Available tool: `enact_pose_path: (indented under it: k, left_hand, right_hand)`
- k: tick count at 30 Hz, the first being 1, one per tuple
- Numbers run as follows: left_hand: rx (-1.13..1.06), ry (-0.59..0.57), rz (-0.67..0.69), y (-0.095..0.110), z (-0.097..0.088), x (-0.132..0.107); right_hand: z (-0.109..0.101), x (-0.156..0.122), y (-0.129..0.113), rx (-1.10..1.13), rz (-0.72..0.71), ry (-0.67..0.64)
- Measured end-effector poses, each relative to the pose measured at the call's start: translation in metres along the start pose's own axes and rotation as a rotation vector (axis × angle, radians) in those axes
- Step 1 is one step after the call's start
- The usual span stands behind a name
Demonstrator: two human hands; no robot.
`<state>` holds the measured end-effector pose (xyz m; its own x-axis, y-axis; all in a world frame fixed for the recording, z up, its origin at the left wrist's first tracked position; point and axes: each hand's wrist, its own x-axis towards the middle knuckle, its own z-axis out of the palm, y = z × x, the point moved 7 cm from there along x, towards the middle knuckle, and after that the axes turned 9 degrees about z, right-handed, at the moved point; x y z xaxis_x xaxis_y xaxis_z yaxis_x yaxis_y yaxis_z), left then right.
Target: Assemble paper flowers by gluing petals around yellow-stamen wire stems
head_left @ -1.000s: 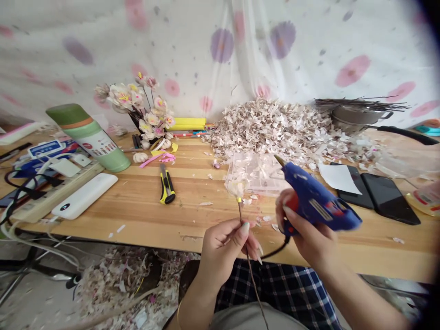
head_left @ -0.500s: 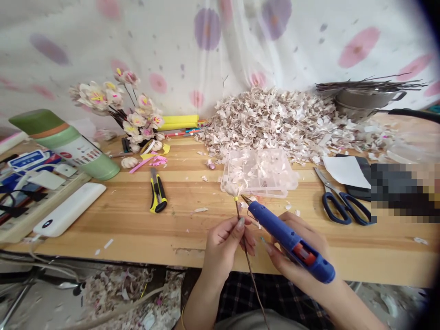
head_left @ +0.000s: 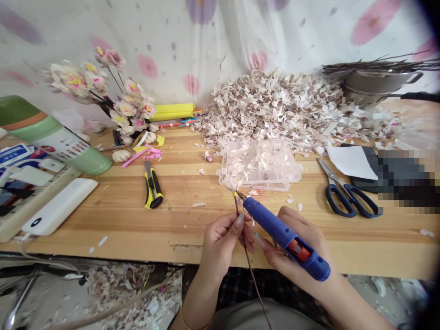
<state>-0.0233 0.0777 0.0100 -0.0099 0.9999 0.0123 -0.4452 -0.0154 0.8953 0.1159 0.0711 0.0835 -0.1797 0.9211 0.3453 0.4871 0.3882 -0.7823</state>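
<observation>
Between thumb and fingers, my left hand [head_left: 225,240] pinches a thin brown twig [head_left: 253,275] that runs down toward my lap. At its top sits a pale petalled flower [head_left: 232,182] with a yellow band under it. My right hand [head_left: 295,243] is closed on a blue hot glue gun [head_left: 280,231], whose handle is partly hidden. The gun's metal nozzle points up-left and lies close to the yellow band; whether it touches, I cannot tell. Just behind the flower is a clear compartment box [head_left: 292,176] with pale petals in it.
A large heap of petals [head_left: 275,105] lies at the back. Dark-handled scissors [head_left: 343,197] lie right, a box cutter [head_left: 153,188] left. Further left are a green bottle [head_left: 82,153], a white power bank [head_left: 62,206] and finished flowers [head_left: 127,107]. Twigs lie across a metal pot [head_left: 371,85].
The glue gun has shifted slightly left, its nozzle nearer the flower's base. My view has tilted down and moved a little closer. Both hands keep their grip.
</observation>
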Motion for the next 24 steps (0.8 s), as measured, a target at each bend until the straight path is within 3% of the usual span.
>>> enact_pose_path:
  k: [24]
  left_hand:
    - [-0.002, -0.024, -0.016, 0.0013, 0.0010, -0.0005]
  right_hand:
    - [-0.0024, 0.0003, -0.0009, -0.021, 0.022, 0.067]
